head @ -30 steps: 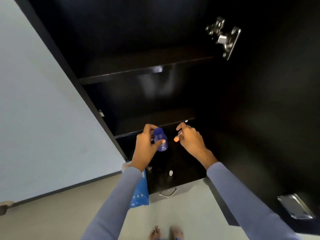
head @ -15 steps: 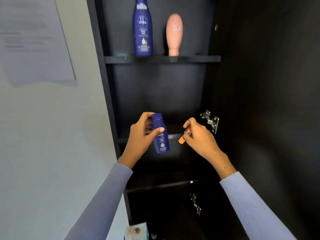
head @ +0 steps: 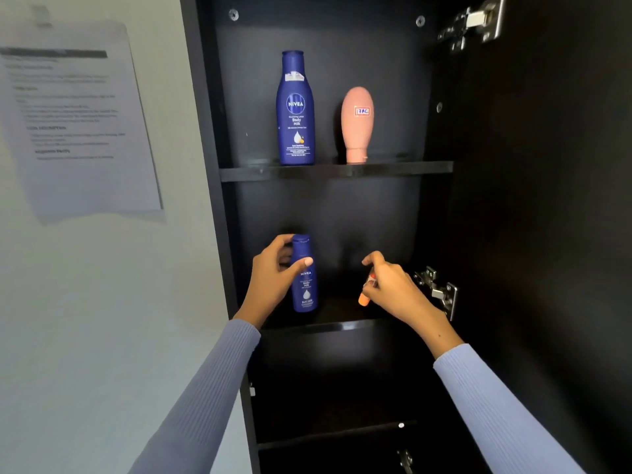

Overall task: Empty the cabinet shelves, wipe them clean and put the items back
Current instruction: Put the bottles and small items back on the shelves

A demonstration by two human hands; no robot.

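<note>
While the middle shelf (head: 342, 326) is reached, a small blue bottle (head: 305, 278) is held upright, clamped in the left hand (head: 273, 280) with its base just above the board, an orange-tipped tube (head: 366, 293) pinched in the right hand (head: 393, 290) (tilted), with two bottles (head: 296, 109) stood behind on the upper shelf.

shelf (head: 393, 168): glossy black | hinge (head: 439, 291): shiny metal | sleeve (head: 198, 398): ribbed cloth
</note>
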